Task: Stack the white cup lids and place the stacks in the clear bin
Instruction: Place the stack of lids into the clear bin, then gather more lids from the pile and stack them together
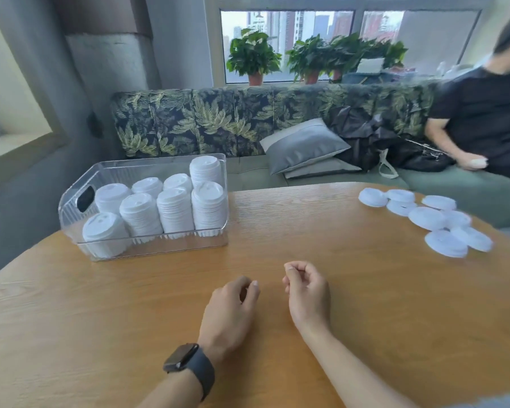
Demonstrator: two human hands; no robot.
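The left hand (233,301), worn with a dark wristwatch (186,359), and the right hand (305,290) are shown resting near each other on the round wooden table (277,225), fingers loosely curled and nothing grasped. The loose white plastic cup lids (427,217) are seen scattered at the far right edge, several overlapping; the clear ribbed plastic bin (71,213) stands at the far left, well apart from them, already packed with tall stacks of lids (174,210). Little free room appears to be left in the bin, so a further stack may be jammed against its neighbours or a standing column toppled. Lids near the table edge may be knocked off if reached for hastily. Beyond the table, a leaf-patterned sofa (218,119), grey cushions (304,145) and a seated person in black (483,119) are seen; the path between lids and bin lies unobstructed.
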